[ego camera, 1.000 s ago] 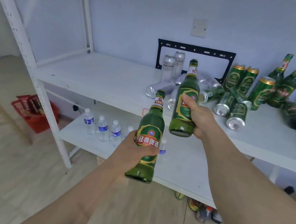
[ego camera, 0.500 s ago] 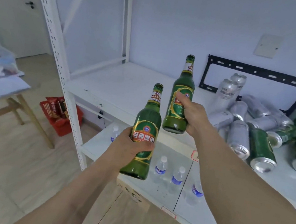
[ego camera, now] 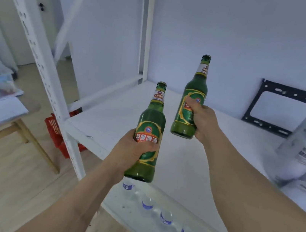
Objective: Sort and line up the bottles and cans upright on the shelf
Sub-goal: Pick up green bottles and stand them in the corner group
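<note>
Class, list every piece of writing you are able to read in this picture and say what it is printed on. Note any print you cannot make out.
"经典啤酒": red band on the label of the green bottle in the left hand.
Neck labels of both bottles: too small to read.
Label of the bottle in the right hand: partly covered by the fingers, unreadable.
Silver cans: dark print, blurred.
Water bottles below: blue labels, unreadable.

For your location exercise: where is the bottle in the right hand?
Head view, centre-right: the right hand holds the green bottle upright above the white shelf.
</note>
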